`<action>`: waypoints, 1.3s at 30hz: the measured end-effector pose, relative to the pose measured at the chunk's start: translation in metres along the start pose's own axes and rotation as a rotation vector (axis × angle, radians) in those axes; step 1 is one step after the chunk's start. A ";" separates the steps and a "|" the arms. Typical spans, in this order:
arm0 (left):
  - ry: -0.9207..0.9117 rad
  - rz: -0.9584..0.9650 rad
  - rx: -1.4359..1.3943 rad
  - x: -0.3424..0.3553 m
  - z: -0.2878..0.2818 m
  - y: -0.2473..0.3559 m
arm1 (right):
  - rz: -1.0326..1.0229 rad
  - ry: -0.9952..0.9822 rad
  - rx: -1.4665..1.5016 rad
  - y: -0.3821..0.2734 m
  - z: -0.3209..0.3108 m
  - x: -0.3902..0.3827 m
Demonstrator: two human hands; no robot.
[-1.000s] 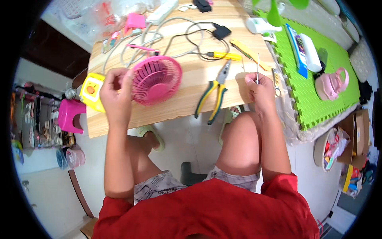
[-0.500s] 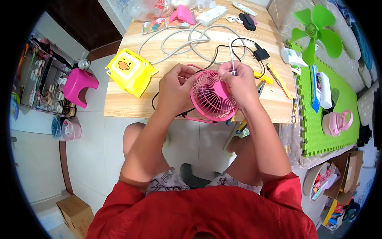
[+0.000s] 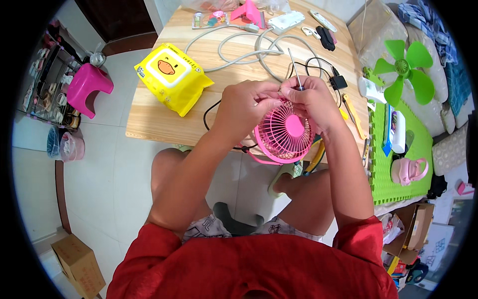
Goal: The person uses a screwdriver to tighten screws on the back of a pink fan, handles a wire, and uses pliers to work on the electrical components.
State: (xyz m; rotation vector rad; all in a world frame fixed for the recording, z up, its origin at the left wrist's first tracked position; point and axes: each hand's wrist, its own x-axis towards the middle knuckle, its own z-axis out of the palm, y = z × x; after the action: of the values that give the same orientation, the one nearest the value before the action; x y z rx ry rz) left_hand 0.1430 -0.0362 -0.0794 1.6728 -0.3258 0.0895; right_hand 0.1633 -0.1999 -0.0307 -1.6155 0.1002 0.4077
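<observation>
A small pink desk fan (image 3: 283, 142) with a wire-like round cage leans at the table's near edge, below my hands. My right hand (image 3: 318, 103) is closed around a screwdriver (image 3: 294, 65), whose thin metal shaft points up and away from me. Beside it, my left hand (image 3: 244, 107) is closed in a pinch over the cage's upper rim, its fingertips meeting those of my right hand. Whatever small thing lies between the fingertips is too hidden to name. The fan's pink stand (image 3: 261, 159) and a black cord show under my left wrist.
On the wooden table (image 3: 149, 117) lie a yellow wipes pack (image 3: 174, 79), a coiled grey cable (image 3: 226, 45) with a white power strip (image 3: 286, 21), a black adapter (image 3: 338, 81) and a yellow-handled cutter (image 3: 354, 114). Green fan blades (image 3: 404, 70) stand at the right, above a green mat (image 3: 423, 149).
My left hand has moved from the cage's left side to its top, against my right fingertips. The view has shifted, so the fan and table items sit differently in the picture.
</observation>
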 end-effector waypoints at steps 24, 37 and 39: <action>0.031 -0.145 0.176 -0.001 -0.011 -0.009 | -0.181 0.371 0.042 0.035 -0.004 -0.037; -0.143 -0.362 -0.227 0.006 -0.016 -0.005 | -0.394 0.465 0.480 0.079 -0.005 -0.038; -0.131 -0.323 -0.313 0.005 -0.013 0.003 | -0.428 0.456 0.453 0.083 -0.004 -0.028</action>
State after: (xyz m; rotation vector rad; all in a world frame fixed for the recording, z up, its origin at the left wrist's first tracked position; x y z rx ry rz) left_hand 0.1489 -0.0250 -0.0732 1.4027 -0.1536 -0.2996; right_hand 0.1126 -0.2168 -0.1007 -1.2095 0.1732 -0.3030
